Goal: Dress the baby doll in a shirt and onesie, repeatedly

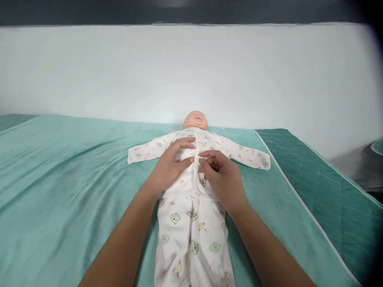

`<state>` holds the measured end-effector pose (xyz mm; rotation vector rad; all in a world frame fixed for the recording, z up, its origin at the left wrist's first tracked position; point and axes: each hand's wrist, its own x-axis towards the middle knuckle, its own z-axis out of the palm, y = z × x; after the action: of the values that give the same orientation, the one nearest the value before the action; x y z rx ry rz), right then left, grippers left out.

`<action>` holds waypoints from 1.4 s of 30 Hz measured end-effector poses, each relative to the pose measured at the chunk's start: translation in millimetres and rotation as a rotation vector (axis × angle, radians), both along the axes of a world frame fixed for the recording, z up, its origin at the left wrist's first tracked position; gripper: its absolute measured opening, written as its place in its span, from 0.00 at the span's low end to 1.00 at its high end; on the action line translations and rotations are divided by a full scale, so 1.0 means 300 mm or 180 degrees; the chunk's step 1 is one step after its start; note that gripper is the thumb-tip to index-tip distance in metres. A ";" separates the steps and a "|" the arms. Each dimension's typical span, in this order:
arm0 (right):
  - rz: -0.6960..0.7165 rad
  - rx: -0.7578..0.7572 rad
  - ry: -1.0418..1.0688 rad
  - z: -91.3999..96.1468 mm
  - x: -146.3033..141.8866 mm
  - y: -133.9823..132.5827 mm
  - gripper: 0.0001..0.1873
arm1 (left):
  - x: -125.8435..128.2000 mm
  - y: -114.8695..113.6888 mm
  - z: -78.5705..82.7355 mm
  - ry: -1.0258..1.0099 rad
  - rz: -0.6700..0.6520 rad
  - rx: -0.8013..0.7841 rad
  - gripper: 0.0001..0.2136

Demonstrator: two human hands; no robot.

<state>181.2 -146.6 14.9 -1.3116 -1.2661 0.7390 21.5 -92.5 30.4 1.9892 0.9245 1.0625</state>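
Observation:
A baby doll [196,119] lies on its back, dressed in a white long-sleeved baby shirt [149,150] with small printed animals. Its sleeves stretch out to both sides. Printed white baby trousers [191,239] cover its legs. My left hand [170,163] rests on the shirt's chest, fingers stretched and apart, with its thumb tip against a small pale button [196,159] on the front opening. On the other side of that button, my right hand [223,171] pinches the shirt's front edge between thumb and index finger, its other fingers curled.
Under the doll spreads a light green blanket [74,179] with soft wrinkles on the left. A darker green quilted cover [323,191] shows at the right beyond its pale edge. Behind the doll's head rises a white wall [119,71].

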 end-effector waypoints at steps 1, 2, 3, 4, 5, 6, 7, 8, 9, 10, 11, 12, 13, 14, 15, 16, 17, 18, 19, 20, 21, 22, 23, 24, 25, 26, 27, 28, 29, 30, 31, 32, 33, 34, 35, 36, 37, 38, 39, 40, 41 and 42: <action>0.0004 0.0000 0.0027 0.000 0.000 0.001 0.08 | 0.002 0.002 -0.003 0.0018 0.0012 0.0112 0.12; 0.0020 0.0000 0.0069 -0.001 -0.001 0.001 0.08 | 0.005 0.005 -0.006 0.0069 0.0030 0.0247 0.14; 0.0042 0.0008 0.0122 -0.003 -0.001 0.001 0.08 | 0.008 0.007 -0.008 0.0155 0.0049 0.0394 0.16; 0.0068 0.0022 0.0176 -0.005 -0.002 0.001 0.08 | 0.011 0.009 -0.010 0.0271 0.0072 0.0531 0.17; 0.0086 0.0045 0.0222 -0.007 -0.002 0.000 0.08 | 0.013 0.010 -0.011 0.0401 0.0096 0.0641 0.18; 0.0087 0.0087 0.0254 -0.009 -0.003 -0.001 0.09 | 0.016 0.010 -0.012 0.0528 0.0123 0.0721 0.18; 0.0057 0.0158 0.0261 -0.010 -0.002 -0.001 0.09 | 0.017 0.011 -0.012 0.0636 0.0152 0.0771 0.18; -0.0005 0.0266 0.0230 -0.011 -0.001 0.001 0.09 | 0.019 0.010 -0.012 0.0720 0.0185 0.0796 0.18; -0.0091 0.0418 0.0152 -0.011 0.001 0.004 0.09 | 0.019 0.010 -0.012 0.0784 0.0221 0.0802 0.19; -0.0172 0.0594 0.0020 -0.011 0.004 0.010 0.09 | 0.020 0.010 -0.012 0.0832 0.0255 0.0802 0.19; -0.0230 0.0774 -0.0162 -0.012 0.007 0.019 0.10 | 0.020 0.010 -0.013 0.0872 0.0278 0.0798 0.20; -0.0248 0.0918 -0.0386 -0.013 0.012 0.030 0.11 | 0.019 0.011 -0.015 0.0907 0.0297 0.0793 0.20; -0.0233 0.1001 -0.0617 -0.016 0.017 0.043 0.13 | 0.019 0.012 -0.018 0.0939 0.0320 0.0783 0.21; -0.0194 0.1017 -0.0820 -0.020 0.022 0.056 0.14 | 0.018 0.013 -0.021 0.0969 0.0345 0.0771 0.21; -0.0155 0.0988 -0.0982 -0.025 0.026 0.068 0.15 | 0.017 0.014 -0.025 0.0996 0.0369 0.0758 0.21; -0.0122 0.0946 -0.1105 -0.030 0.030 0.079 0.15 | 0.017 0.015 -0.029 0.1012 0.0395 0.0747 0.21; -0.0099 0.0919 -0.1194 -0.036 0.033 0.086 0.15 | 0.017 0.016 -0.031 0.1023 0.0418 0.0741 0.21; -0.0077 0.0913 -0.1260 -0.041 0.035 0.091 0.15 | 0.017 0.016 -0.033 0.1027 0.0431 0.0740 0.21; -0.0053 0.0928 -0.1315 -0.045 0.037 0.093 0.15 | 0.017 0.015 -0.034 0.1029 0.0437 0.0737 0.20; -0.0025 0.0946 -0.1369 -0.048 0.039 0.093 0.16 | 0.017 0.014 -0.034 0.1029 0.0441 0.0727 0.20; 0.0006 0.0955 -0.1411 -0.049 0.042 0.092 0.16 | 0.018 0.014 -0.033 0.1030 0.0446 0.0707 0.20; 0.0039 0.0951 -0.1442 -0.050 0.044 0.091 0.16 | 0.019 0.013 -0.032 0.1028 0.0454 0.0679 0.20; 0.0071 0.0941 -0.1464 -0.051 0.046 0.089 0.16 | 0.020 0.012 -0.030 0.1022 0.0460 0.0647 0.20; 0.0105 0.0923 -0.1478 -0.051 0.049 0.088 0.17 | 0.021 0.011 -0.029 0.1011 0.0464 0.0617 0.20; 0.0138 0.0894 -0.1471 -0.052 0.050 0.088 0.17 | 0.021 0.011 -0.027 0.0998 0.0466 0.0594 0.20; 0.0164 0.0854 -0.1431 -0.052 0.051 0.088 0.17 | 0.021 0.010 -0.027 0.0987 0.0463 0.0582 0.20; 0.0184 0.0799 -0.1350 -0.052 0.052 0.088 0.17 | 0.020 0.010 -0.026 0.0979 0.0460 0.0579 0.20; 0.0186 0.0733 -0.1223 -0.053 0.052 0.088 0.17 | 0.019 0.010 -0.026 0.0978 0.0454 0.0585 0.20; 0.0154 0.0676 -0.1049 -0.054 0.053 0.089 0.17 | 0.018 0.010 -0.026 0.0982 0.0447 0.0601 0.20; 0.0089 0.0637 -0.0841 -0.055 0.054 0.089 0.16 | 0.017 0.010 -0.026 0.0987 0.0440 0.0623 0.20; -0.0007 0.0617 -0.0630 -0.057 0.056 0.090 0.16 | 0.016 0.011 -0.025 0.0994 0.0431 0.0647 0.20; -0.0128 0.0607 -0.0451 -0.060 0.061 0.092 0.15 | 0.016 0.012 -0.026 0.0995 0.0425 0.0665 0.20; -0.0273 0.0606 -0.0330 -0.064 0.068 0.095 0.15 | 0.016 0.015 -0.027 0.0977 0.0428 0.0681 0.20; -0.0430 0.0615 -0.0290 -0.071 0.077 0.099 0.15 | 0.016 0.020 -0.031 0.0934 0.0444 0.0698 0.21; -0.0587 0.0629 -0.0338 -0.079 0.089 0.106 0.15 | 0.015 0.028 -0.037 0.0867 0.0481 0.0724 0.21; -0.0735 0.0648 -0.0460 -0.090 0.104 0.113 0.16 | 0.013 0.039 -0.046 0.0786 0.0546 0.0772 0.22; -0.0868 0.0669 -0.0638 -0.104 0.119 0.122 0.17 | 0.007 0.051 -0.059 0.0710 0.0640 0.0844 0.22; -0.0971 0.0682 -0.0851 -0.121 0.136 0.132 0.19 | -0.002 0.064 -0.075 0.0664 0.0770 0.0935 0.22; -0.1027 0.0664 -0.1094 -0.139 0.155 0.140 0.21 | -0.017 0.076 -0.094 0.0669 0.0946 0.1034 0.22; -0.1049 0.0599 -0.1360 -0.158 0.176 0.147 0.23 | -0.037 0.087 -0.114 0.0763 0.1139 0.1100 0.22; -0.1053 0.0490 -0.1639 -0.176 0.199 0.150 0.25 | -0.063 0.095 -0.135 0.0927 0.1399 0.1119 0.22; -0.1055 0.0335 -0.1929 -0.193 0.225 0.150 0.27 | -0.094 0.099 -0.154 0.1174 0.1688 0.1075 0.22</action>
<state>248.8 -101.7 -43.1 -1.6703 -1.4746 0.0285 -6.6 -62.8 -15.8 2.3317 1.6262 1.2130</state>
